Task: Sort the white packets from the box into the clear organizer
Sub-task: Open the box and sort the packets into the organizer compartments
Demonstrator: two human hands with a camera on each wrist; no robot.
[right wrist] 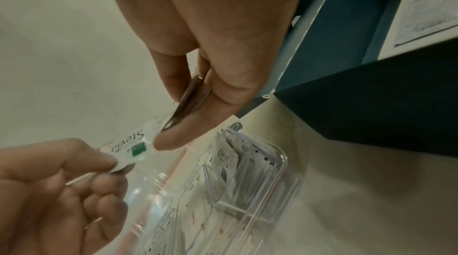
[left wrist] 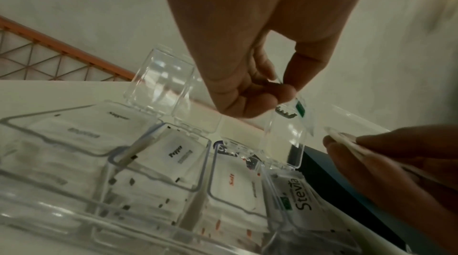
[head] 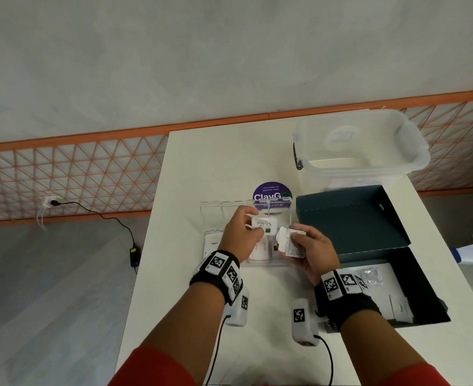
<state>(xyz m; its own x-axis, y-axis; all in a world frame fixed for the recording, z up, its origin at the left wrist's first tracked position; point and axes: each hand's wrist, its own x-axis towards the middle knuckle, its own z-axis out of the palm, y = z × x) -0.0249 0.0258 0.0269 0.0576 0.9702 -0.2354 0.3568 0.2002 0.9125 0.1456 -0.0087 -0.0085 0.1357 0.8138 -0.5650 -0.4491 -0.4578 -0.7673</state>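
Note:
My left hand pinches one white Stevia packet by its end, above the clear organizer. The same packet reaches across to my right thumb; whether that thumb still holds it is unclear. My right hand grips a small stack of white packets just right of it. All the organizer's lids stand open. Its compartments hold packets, with pepper, salt and Stevia side by side. The dark teal box at the right is open, with a few packets inside.
The box's lid lies open behind the box. A large clear tub sits at the table's back right. A purple round sticker lies behind the organizer. Two white tagged devices with cables rest near the table's front edge.

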